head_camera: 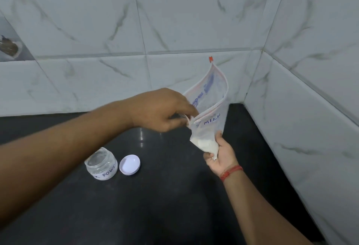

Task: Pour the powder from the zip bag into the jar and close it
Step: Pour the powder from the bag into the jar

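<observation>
A clear zip bag (210,107) marked "MILK" hangs in the air above the dark counter, its mouth spread open and a red slider at its top corner. White powder (205,144) sits bunched in the bag's lowest corner. My right hand (220,155) grips that lower corner from below. My left hand (165,110) pinches the bag's near edge at the mouth. A small clear jar (102,164) with a handwritten label stands open on the counter, left of and below the bag. Its white lid (129,164) lies flat just right of the jar.
The black counter (155,206) runs into a corner of white marble-look wall tiles (174,21) behind and to the right. A picture tile (9,46) shows at the far left of the wall.
</observation>
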